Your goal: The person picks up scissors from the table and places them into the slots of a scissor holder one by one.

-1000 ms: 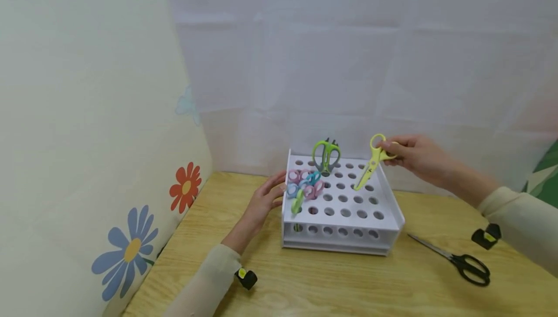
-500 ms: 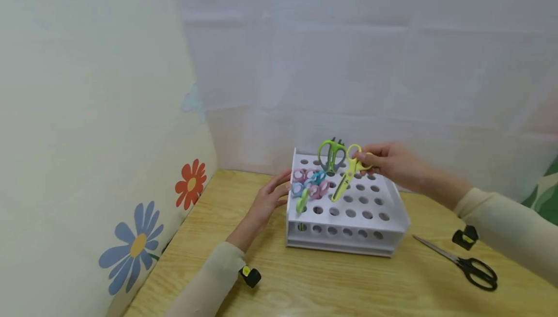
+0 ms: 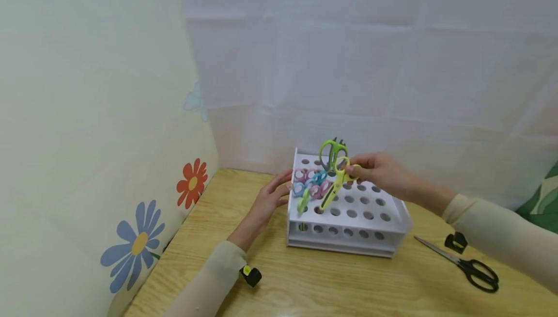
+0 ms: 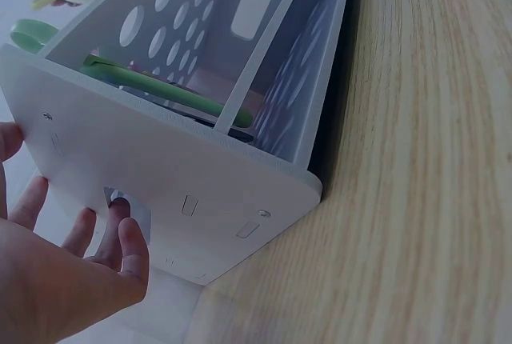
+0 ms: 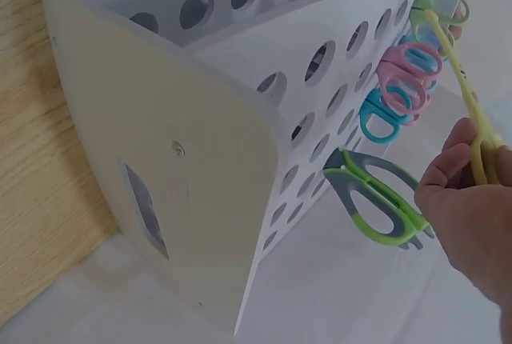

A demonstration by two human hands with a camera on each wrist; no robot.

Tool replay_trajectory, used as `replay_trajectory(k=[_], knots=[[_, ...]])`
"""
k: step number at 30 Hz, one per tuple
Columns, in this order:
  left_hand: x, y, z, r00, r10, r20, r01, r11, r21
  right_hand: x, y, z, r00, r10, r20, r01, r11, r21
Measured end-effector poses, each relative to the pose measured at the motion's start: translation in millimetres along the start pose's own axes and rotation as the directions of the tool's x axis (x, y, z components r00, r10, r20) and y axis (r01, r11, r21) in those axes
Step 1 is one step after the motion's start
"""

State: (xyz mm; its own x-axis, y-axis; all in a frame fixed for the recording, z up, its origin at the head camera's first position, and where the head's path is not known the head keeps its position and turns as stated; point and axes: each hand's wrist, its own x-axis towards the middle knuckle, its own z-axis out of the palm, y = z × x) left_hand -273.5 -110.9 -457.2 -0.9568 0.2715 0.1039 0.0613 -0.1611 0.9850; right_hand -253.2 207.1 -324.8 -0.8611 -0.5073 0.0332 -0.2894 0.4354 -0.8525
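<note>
My right hand [image 3: 383, 174] pinches yellow scissors [image 3: 333, 190] by the handles, blade slanting down to the left. The blade tip lies over a front-row hole near the left of the white holed rack [image 3: 348, 222]; from the head view I cannot tell whether it touches. My left hand [image 3: 266, 203] rests on the rack's left side, fingers extended, one fingertip at the side slot in the left wrist view. Light green scissors [image 4: 168, 86] stand in the front left hole. Behind them cluster pink, blue and teal scissors [image 5: 386, 124]. Green-grey scissors [image 5: 386, 238] stand farther back.
Black-handled scissors [image 3: 479, 276] lie on the wooden table [image 3: 314, 283], right of the rack. A pale cloth [image 3: 305, 65] hangs behind. At left is a wall [image 3: 87, 89] with printed flowers.
My right hand has carried the yellow scissors left and toward the front of the rack, lowering them toward the front row. The left hand stays at the rack's side.
</note>
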Motion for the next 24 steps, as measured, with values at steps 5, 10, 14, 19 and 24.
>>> replay_trajectory(k=[5,10,14,19,24], knots=[[1.2,1.3,-0.6,1.0,-0.013,0.002,0.013,1.0,0.01,0.6,0,8,1.0,-0.018,0.016,0.018,1.0,-0.006],[-0.8,0.9,1.6,1.0,-0.003,-0.023,0.004,1.0,0.015,1.6,-4,17,0.999,-0.042,0.019,0.043,0.998,-0.054],[-1.2,0.3,2.4,0.999,0.016,-0.03,-0.015,1.0,0.027,3.6,-9,24,0.996,-0.085,0.019,0.086,0.994,-0.073],[-0.8,-0.5,3.0,0.999,0.031,-0.027,-0.03,0.999,0.036,6.7,-12,33,0.992,-0.124,0.008,0.125,0.986,-0.106],[-0.8,-1.8,4.2,0.999,0.035,-0.024,-0.034,0.999,0.03,5.3,-12,41,0.991,-0.136,0.0,0.134,0.971,-0.199]])
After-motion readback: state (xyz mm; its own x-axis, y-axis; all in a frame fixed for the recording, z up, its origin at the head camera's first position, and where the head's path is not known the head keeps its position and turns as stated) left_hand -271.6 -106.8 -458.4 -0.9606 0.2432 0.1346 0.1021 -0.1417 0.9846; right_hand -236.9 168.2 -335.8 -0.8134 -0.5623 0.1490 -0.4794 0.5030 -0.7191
